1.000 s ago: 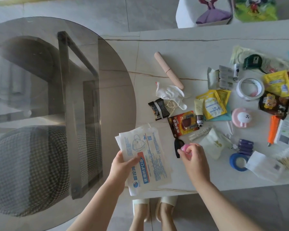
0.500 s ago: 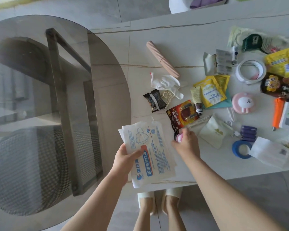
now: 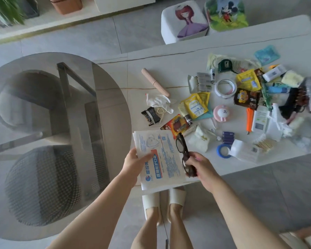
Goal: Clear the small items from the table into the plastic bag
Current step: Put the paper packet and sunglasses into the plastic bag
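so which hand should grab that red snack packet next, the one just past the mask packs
Right, probably. The red snack packet lies just beyond the right hand, though it already grips black glasses. The left hand holds the mask packs, sitting farther away.

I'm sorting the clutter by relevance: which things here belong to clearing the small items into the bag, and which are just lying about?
In the job:
left hand holding the mask packets
right hand holding the dark glasses
blue tape roll, pink case on the white table

Lying about:
glass round table
two cartoon stools
potted plant
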Action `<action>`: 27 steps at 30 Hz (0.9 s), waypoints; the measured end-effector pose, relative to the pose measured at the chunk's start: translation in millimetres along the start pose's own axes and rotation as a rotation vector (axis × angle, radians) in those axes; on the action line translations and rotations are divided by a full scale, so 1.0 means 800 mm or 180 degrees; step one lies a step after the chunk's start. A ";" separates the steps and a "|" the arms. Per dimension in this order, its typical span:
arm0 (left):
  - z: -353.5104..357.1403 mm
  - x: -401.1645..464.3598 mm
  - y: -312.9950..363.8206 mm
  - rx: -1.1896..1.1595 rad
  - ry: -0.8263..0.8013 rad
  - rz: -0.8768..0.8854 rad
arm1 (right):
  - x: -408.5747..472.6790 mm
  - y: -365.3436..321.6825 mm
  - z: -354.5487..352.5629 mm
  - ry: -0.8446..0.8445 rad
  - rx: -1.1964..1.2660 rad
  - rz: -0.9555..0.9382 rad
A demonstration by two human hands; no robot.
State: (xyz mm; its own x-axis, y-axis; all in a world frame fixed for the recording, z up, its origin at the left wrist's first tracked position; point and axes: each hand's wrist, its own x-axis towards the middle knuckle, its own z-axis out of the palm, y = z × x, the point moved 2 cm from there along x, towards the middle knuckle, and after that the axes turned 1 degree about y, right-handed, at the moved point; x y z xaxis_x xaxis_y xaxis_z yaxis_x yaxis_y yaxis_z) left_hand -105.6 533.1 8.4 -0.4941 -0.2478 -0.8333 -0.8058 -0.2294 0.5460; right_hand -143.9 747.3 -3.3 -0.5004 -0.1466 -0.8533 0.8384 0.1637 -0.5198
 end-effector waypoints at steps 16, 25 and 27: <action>0.207 -0.219 0.119 0.0926 -0.1217 0.0310 | -0.300 -0.024 -0.174 0.1060 0.1626 -0.0827; 0.387 -0.325 0.112 0.1707 -0.2000 0.0689 | -0.421 0.015 -0.311 0.1719 0.2338 -0.1019; 0.427 -0.346 0.104 0.1823 -0.2116 0.0779 | -0.441 0.029 -0.343 0.1829 0.2565 -0.1069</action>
State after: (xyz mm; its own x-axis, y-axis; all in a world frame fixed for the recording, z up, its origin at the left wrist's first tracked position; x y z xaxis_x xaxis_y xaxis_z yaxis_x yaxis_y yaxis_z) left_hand -147.5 904.0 254.7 -0.6160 0.4064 -0.6748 -0.6048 0.3050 0.7357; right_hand -7.3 1070.5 274.8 -0.5847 0.4565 -0.6707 0.4272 -0.5296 -0.7328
